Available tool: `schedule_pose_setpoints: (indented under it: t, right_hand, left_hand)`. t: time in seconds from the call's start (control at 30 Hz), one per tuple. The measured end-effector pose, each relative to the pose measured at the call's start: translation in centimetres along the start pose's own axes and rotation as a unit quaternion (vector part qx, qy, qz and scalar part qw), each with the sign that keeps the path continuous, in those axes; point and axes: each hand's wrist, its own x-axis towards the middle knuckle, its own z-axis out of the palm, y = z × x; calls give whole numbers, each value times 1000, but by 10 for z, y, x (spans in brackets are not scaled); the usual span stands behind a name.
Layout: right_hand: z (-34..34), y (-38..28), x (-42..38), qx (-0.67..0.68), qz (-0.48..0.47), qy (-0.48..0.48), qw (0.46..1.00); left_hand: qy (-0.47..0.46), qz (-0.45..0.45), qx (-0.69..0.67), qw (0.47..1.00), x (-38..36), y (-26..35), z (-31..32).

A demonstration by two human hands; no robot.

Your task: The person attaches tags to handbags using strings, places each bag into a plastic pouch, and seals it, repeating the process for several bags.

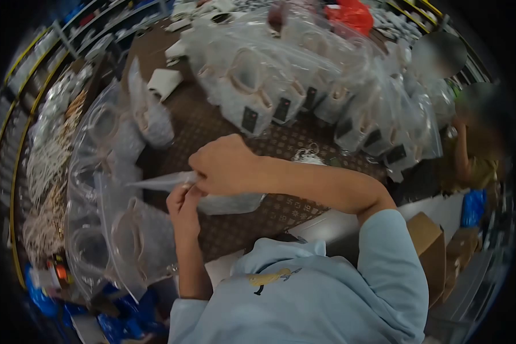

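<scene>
My right hand [225, 165] is closed, its fingers pinching the top edge of a clear plastic bag [232, 204]. Just below and to the left, my left hand [183, 199] also pinches this edge, fingertips close to the right hand. A pointed corner of the bag sticks out leftward past both hands. The bag's body lies on the brown patterned table [212, 235], partly hidden under my right forearm; its contents cannot be made out. On the left stand several clear bags [146, 238] holding pale items with round handles.
Across the back, several filled clear bags [258, 109] with black labels stand in a row. Loose white string [308, 155] and a white piece [165, 83] lie on the table. Bundled cords [46, 212] hang at left; a cardboard box [427, 249] and another person [476, 149] are at right.
</scene>
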Motion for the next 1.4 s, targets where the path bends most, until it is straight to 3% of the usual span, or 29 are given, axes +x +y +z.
schedule_pose_setpoints:
  t: [0.07, 0.13, 0.17, 0.3, 0.37, 0.4, 0.47, 0.5, 0.57, 0.6, 0.63, 0.67, 0.7, 0.73, 0.87, 0.9, 0.97, 1.03, 1.07, 1.1, 1.13, 1.23, 1.3, 1.37, 1.4]
  right_hand:
    - [19, 17, 14, -60, -26, 163, 984]
    - [4, 47, 27, -73, 5, 246, 967]
    - [2, 53, 28, -70, -7, 243, 968]
    - [5, 72, 31, -145, 4, 253, 957]
    - [5, 85, 36, -154, 2, 271, 950]
    - [2, 92, 37, -156, 16, 280, 947]
    - [4, 96, 36, -156, 31, 287, 945]
    - [3, 91, 32, -145, 26, 262, 954]
    - [-3, 71, 19, -133, 22, 233, 963]
    - [-10, 51, 13, -108, -44, 250, 961]
    - [-11, 36, 6, -81, -109, 267, 954]
    - [-8, 26, -2, -80, -109, 267, 954]
    - [-5, 18, -10, -73, -147, 162, 973]
    - [-3, 13, -16, -66, -181, 55, 980]
    - [10, 18, -27, -153, -164, -5, 974]
    - [14, 27, -31, -106, -178, -5, 978]
    - [26, 43, -34, -60, -190, -2, 980]
    - [35, 52, -33, 59, -129, -169, 975]
    - [34, 57, -32, 57, -127, -166, 976]
    - [29, 59, -29, 219, -42, -208, 952]
    - [26, 61, -26, 374, 45, -241, 894]
    - [17, 71, -25, 418, 48, -160, 893]
    - [7, 67, -26, 351, 44, -182, 917]
    - [9, 53, -36, 76, -84, -133, 985]
    - [8, 40, -38, 62, -93, -138, 984]
  left_hand:
    - [10, -20, -74, 997, -8, -1, 6]
    - [-65, -44, -23, 997, -27, -4, 12]
    - [-99, -39, 7, 994, -34, -12, 3]
    - [-76, -76, -13, 994, -42, -9, -16]
    - [-210, -74, 58, 973, -50, -3, -25]
    - [-208, -76, 59, 973, -54, 1, -31]
    - [-271, -204, 179, 923, -60, 11, -40]
    - [-271, -206, 178, 923, -59, 17, -38]
    - [-51, -18, 375, 925, -57, 32, -32]
    - [38, 16, 322, 946, -55, 38, -28]
    - [40, 14, 322, 946, -50, 43, -25]
    - [33, 106, 386, 916, -42, 48, -22]
    - [25, 198, 444, 874, -35, 50, -19]
    - [23, 198, 443, 874, -30, 47, -15]
    - [-53, 206, 457, 864, -16, 42, -12]
    - [-84, 232, 471, 847, -14, 42, -13]
    - [-106, 229, 441, 861, -9, 39, -17]
    - [-130, 226, 410, 874, -5, 32, -20]
    - [-133, 232, 371, 889, -2, 28, -21]
    - [-136, 237, 332, 903, -1, 26, -22]
    - [-138, 239, 331, 902, 0, 27, -25]
    - [-132, 298, 366, 872, -7, 31, -33]
    - [-121, 284, 362, 880, -11, 29, -37]
    - [-110, 288, 381, 872, -11, 24, -36]
    - [-102, 292, 400, 863, -13, 21, -36]
